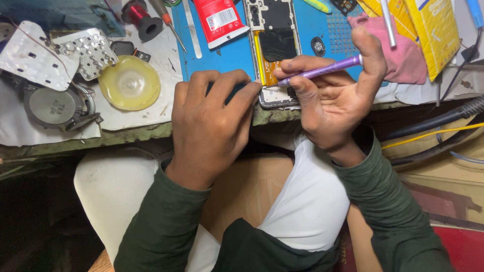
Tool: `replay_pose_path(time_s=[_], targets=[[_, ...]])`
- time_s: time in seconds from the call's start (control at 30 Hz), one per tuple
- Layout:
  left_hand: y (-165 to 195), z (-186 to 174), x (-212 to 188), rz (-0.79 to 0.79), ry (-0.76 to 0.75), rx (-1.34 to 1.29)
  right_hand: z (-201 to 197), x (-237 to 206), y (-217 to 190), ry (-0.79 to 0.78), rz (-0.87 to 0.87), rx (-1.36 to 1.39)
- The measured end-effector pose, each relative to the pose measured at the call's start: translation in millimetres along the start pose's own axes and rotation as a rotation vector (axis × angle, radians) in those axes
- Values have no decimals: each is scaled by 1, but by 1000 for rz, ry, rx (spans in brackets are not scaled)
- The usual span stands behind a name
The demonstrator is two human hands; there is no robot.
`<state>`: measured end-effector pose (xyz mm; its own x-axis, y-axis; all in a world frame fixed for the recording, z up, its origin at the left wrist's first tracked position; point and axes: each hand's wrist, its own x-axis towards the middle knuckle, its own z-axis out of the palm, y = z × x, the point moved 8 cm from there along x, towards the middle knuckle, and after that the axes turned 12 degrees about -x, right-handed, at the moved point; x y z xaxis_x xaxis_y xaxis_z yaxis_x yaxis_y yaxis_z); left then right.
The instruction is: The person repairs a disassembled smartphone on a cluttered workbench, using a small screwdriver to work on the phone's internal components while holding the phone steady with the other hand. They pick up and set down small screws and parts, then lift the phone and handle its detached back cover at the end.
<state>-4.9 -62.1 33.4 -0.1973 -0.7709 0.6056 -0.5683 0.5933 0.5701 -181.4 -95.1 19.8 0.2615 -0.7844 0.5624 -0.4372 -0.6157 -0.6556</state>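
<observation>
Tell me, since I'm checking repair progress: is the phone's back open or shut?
Open: the phone lies with its back cover off, its insides exposed.

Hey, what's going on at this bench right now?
A person in dark green sleeves is working on an opened smartphone with its back cover off, lying on a blue work mat at the bench edge. The right hand holds a slim purple screwdriver, its tip at the phone's lower end. The left hand presses on the phone's bottom corner, steadying it. A round yellowish translucent dish and a red-wire spool sit to the left.

Red tube (pixel 218 20), yellow packages (pixel 428 30) at back
</observation>
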Motion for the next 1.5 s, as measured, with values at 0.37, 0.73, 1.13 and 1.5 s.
replay_pose_path(time_s=[0.37, 0.73, 1.13, 1.5], targets=[[4, 0, 0, 2, -2, 7, -3, 25, -31, -179, -98, -141], [2, -23, -11, 27, 17, -61, 13, 46, -71, -198, -86, -407], [-9, -24, -13, 12, 23, -61, 26, 50, -79, -301, -166, -335], [-15, -8, -2, -2, -34, -67, 15, 68, -74, -225, -180, -478]])
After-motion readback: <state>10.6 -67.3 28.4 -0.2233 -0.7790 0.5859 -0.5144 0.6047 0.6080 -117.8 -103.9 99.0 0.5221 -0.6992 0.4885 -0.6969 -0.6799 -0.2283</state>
